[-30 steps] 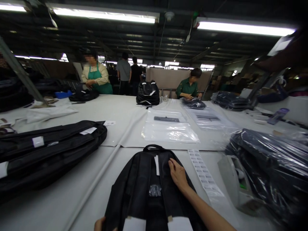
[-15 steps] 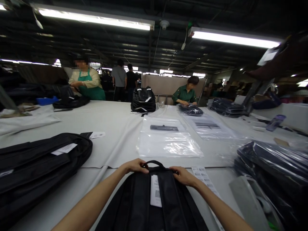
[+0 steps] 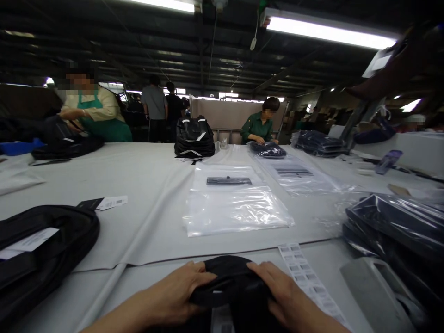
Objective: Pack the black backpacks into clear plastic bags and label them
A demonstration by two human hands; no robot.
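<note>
In the head view, a black backpack (image 3: 231, 268) lies at the near edge of the white table (image 3: 149, 178), centred in front of the wearer, its lower part cut off by the frame. The left hand (image 3: 185, 286) grips the left side of its top, thumb over the fabric; the right hand (image 3: 280, 289) holds the opposite side, fingers curled over the edge. A pale tag (image 3: 222, 319) shows blurred between them. Just beyond the right hand runs a strip of printed labels (image 3: 308, 277), with a grey dispenser (image 3: 367, 286) and plastic-wrapped bags (image 3: 398, 222) farther right. Clear plastic bags (image 3: 239, 208) lie flat ahead of the backpack. Another black bag (image 3: 45, 249) rests at left, well apart, with paper tags (image 3: 113, 202) beside its top. Across the table, a person in a green shirt (image 3: 258, 125) handles a dark bag (image 3: 267, 149).
</note>
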